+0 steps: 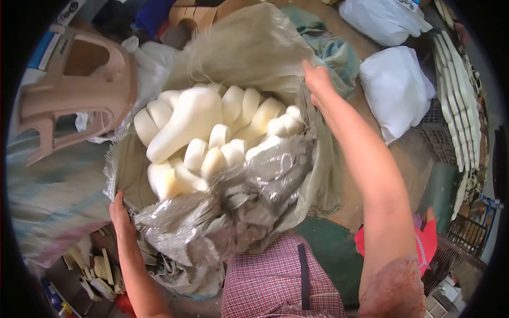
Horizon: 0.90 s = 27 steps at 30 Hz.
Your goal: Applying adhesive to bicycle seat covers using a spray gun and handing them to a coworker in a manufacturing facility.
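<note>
A large grey-green woven sack (238,47) gapes wide in front of me. Inside lie several thick, rounded white foam-like pieces (188,119), some yellowish; what they are exactly I cannot tell. Crumpled grey plastic film (238,199) covers their near side. My left hand (122,216) is closed round the sack's near left edge, with the fingertips partly hidden. Up at the far right, my right hand (317,82) grips the sack's rim, its arm stretched out along the right side.
A brown plastic stool (119,79) lies tipped at the left, beside a striped woven sack (58,185). White bags (397,87) stand at the right, near a stack of pale slabs (458,100) and a dark crate (437,132). Loose off-white pieces (98,267) lie at lower left.
</note>
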### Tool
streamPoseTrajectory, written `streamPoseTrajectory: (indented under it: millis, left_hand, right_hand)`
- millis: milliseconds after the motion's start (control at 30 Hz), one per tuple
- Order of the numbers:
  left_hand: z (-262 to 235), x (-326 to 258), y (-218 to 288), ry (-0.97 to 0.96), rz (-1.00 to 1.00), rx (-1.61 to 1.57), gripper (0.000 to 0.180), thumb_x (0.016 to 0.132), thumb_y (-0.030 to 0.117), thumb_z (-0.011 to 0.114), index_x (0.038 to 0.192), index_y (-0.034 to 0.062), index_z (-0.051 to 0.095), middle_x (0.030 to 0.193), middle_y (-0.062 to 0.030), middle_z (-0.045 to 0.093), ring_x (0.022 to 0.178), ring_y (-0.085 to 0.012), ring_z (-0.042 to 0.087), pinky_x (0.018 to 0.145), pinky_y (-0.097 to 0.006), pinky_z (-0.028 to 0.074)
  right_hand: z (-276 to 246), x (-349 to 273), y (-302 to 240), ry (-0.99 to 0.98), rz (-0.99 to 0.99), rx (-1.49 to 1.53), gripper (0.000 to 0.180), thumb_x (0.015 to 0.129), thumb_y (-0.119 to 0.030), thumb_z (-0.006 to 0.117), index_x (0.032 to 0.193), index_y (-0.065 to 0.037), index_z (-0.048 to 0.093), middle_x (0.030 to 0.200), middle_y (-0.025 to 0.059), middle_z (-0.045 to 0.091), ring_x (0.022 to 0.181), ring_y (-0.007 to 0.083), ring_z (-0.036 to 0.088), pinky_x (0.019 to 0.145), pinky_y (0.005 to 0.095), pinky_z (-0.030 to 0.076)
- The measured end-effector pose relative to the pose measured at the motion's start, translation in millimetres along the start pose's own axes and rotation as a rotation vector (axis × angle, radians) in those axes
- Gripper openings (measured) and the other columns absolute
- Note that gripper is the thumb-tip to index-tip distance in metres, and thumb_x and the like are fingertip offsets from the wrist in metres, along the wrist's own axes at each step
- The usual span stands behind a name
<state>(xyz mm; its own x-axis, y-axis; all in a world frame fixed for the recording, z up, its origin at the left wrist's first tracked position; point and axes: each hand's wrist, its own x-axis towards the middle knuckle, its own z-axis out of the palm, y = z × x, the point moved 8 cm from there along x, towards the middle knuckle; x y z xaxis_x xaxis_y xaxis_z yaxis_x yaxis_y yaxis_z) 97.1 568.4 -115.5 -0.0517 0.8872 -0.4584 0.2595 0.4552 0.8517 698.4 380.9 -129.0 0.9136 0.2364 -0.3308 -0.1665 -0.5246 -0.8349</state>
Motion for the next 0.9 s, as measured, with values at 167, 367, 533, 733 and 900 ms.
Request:
streamPoseTrajectory:
  millis: [167, 367, 533, 733, 900]
  left_hand:
    - [-80.0, 11.2, 25.7, 0.006, 0.031, 0.517, 0.044, 0.087, 0.031, 0.056, 0.103, -0.0099, 0.06, 0.095, -0.0114, 0.064, 0.086, -0.0217, 0.058, 0.077, -0.033, 0.044]
    - [-79.3, -0.6, 48.4, 0.029, 0.23, 0.528, 0.051, 0.086, 0.035, 0.055, 0.1, -0.0144, 0.06, 0.097, -0.0165, 0.065, 0.089, -0.0254, 0.058, 0.083, -0.035, 0.042]
    - [-28.4, 26.9, 66.2, -0.044, 0.25, 0.645, 0.05, 0.085, 0.034, 0.056, 0.103, -0.0133, 0.06, 0.098, -0.0182, 0.066, 0.093, -0.0247, 0.058, 0.085, -0.034, 0.042]
    - [87.1, 113.1, 152.5, -0.283, 0.518, 0.705, 0.045, 0.084, 0.032, 0.054, 0.108, -0.0053, 0.062, 0.096, -0.0118, 0.066, 0.096, -0.0213, 0.058, 0.086, -0.035, 0.042]
    - [287.4, 33.1, 139.0, -0.64, 0.203, 0.718, 0.029, 0.079, 0.016, 0.062, 0.105, 0.0028, 0.061, 0.079, -0.0051, 0.06, 0.06, -0.0142, 0.057, 0.057, -0.028, 0.047]
  right_hand:
    - [-69.0, -55.1, -58.6, -0.131, -0.045, 0.129, 0.047, 0.086, -0.035, 0.061, 0.09, 0.012, 0.058, 0.075, 0.009, 0.058, 0.067, 0.0148, 0.05, 0.057, 0.0362, 0.043]
    - [-171.8, -123.1, -86.1, -0.107, -0.058, 0.219, 0.036, 0.089, -0.028, 0.058, 0.087, 0.008, 0.062, 0.068, 0.0042, 0.056, 0.067, 0.0116, 0.045, 0.062, 0.0328, 0.041]
    - [-237.0, -155.6, -35.0, 0.006, 0.045, 0.386, 0.037, 0.089, -0.031, 0.06, 0.074, 0.003, 0.06, 0.064, -0.0011, 0.05, 0.062, 0.0083, 0.042, 0.056, 0.0285, 0.037]
    - [-236.2, -224.0, 56.7, 0.162, 0.29, 0.681, 0.036, 0.089, -0.034, 0.061, 0.09, 0.002, 0.057, 0.084, 0.0047, 0.054, 0.077, 0.0122, 0.05, 0.066, 0.0296, 0.042]
    - [-239.6, -243.1, 195.6, 0.384, 0.364, 1.012, 0.041, 0.093, -0.028, 0.055, 0.119, 0.004, 0.051, 0.117, 0.0132, 0.058, 0.107, 0.0233, 0.056, 0.089, 0.038, 0.048]
